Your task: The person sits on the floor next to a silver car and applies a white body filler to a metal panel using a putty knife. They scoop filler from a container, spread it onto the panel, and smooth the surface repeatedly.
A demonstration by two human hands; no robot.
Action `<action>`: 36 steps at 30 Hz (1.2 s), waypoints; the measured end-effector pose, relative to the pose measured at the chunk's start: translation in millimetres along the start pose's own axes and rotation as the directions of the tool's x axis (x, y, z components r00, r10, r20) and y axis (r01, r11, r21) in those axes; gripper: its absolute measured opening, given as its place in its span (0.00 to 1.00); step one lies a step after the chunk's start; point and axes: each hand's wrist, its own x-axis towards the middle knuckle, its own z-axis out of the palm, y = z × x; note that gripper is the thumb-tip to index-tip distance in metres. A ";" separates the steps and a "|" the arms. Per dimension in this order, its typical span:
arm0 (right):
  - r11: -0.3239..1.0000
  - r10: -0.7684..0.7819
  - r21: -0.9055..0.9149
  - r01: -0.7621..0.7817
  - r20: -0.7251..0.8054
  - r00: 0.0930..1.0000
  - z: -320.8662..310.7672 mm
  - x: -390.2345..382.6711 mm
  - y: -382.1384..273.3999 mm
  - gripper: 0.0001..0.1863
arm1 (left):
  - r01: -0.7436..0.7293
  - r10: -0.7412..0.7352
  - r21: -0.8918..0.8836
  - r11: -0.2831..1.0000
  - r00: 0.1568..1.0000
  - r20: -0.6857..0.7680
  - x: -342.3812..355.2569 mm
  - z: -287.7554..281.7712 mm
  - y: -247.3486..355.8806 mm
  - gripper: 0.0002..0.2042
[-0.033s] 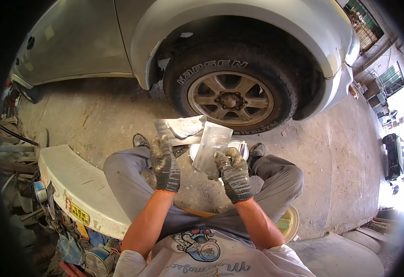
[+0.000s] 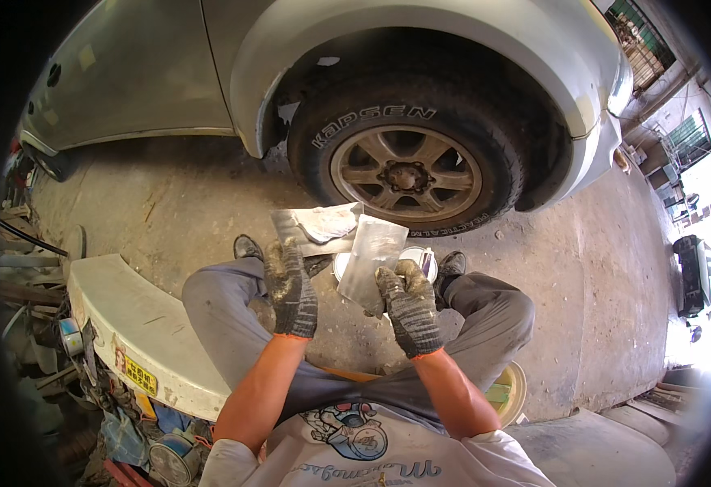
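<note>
My right hand (image 2: 408, 308), gloved, has its fingers clamped on the lower edge of a flat grey metal plate (image 2: 371, 258), held tilted above an open tin (image 2: 420, 261) on the concrete floor (image 2: 201, 211). Left hand (image 2: 290, 288), gloved, hovers beside the plate; can't tell its finger spread. Second smeared plate (image 2: 315, 226) lies past it, by the car wheel (image 2: 406, 174).

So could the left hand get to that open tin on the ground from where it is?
Probably yes. The left hand hangs free between the knees, holding nothing that I can make out. The open tin sits on the ground just ahead, partly behind the flat metal plate in the right hand, which it would have to pass.
</note>
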 end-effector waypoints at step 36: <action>0.797 -0.316 -0.419 0.435 0.324 0.892 -45.0 11.2 -29.5 0.05 | -0.120 0.047 0.227 0.966 0.952 0.303 3.4 -23.0 38.2 0.10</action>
